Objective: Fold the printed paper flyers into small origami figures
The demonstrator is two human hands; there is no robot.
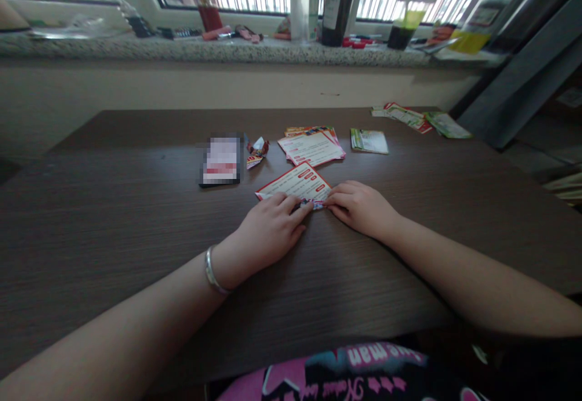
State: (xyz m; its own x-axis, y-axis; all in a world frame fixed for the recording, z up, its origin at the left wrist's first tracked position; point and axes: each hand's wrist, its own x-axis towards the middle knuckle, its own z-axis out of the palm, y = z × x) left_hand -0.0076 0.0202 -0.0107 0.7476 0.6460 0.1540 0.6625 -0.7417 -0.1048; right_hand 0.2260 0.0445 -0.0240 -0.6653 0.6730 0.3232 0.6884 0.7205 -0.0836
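A printed paper sheet (295, 181) with a red border and red labels lies slanted on the table in front of me. Its near edge is folded up into a narrow colourful strip (314, 204). My left hand (273, 225), with a silver bracelet at the wrist, presses its fingers on the near left part of the sheet and the strip. At the right corner, my right hand (361, 207) pinches the end of the strip between thumb and fingers. Just beyond lies a stack of similar sheets (313, 147). Some of the folded edge is hidden under my fingers.
A blurred-out phone-like object (221, 159) and a crumpled colourful paper piece (257, 152) lie to the left. Beyond my right hand are a small green-white paper stack (369, 141) and several leaflets (407, 117). Bottles (334, 10) and jars line the windowsill (273, 52).
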